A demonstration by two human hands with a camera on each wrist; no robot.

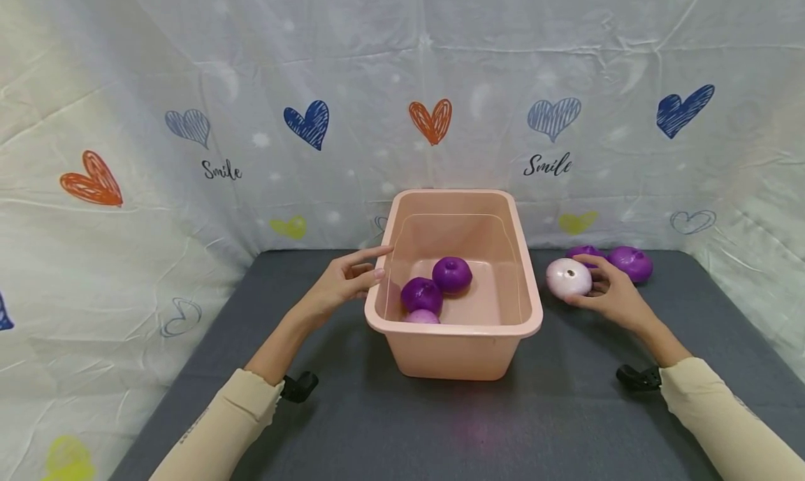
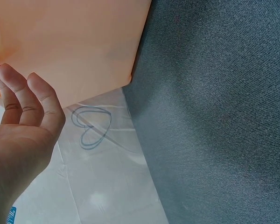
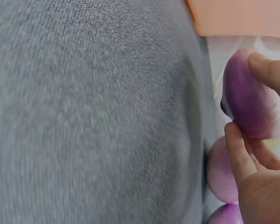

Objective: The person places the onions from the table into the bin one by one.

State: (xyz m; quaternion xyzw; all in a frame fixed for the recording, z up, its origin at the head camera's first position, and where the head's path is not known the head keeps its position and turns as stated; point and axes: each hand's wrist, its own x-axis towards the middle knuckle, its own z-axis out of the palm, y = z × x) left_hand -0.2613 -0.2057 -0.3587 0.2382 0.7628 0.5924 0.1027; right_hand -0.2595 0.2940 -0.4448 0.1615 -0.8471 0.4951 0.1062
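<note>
My right hand point(image 1: 613, 296) grips a glossy round onion point(image 1: 569, 279) between thumb and fingertips, just right of the bin. In the head view its pale face with a small dark spot shows; the right wrist view shows its purple side point(image 3: 249, 95). My left hand point(image 1: 336, 285) is at the left rim of a peach plastic bin point(image 1: 449, 355), index finger extended along the rim, the other fingers loosely bent. Inside the bin are two purple onions point(image 1: 452, 276) and a lighter one point(image 1: 422, 317), partly hidden by the front wall.
Behind my right hand, two more purple onions point(image 1: 631, 264) lie near the back edge of the dark grey table point(image 1: 402, 439). A white curtain point(image 1: 377, 61) printed with hearts hangs right behind the table and along both sides.
</note>
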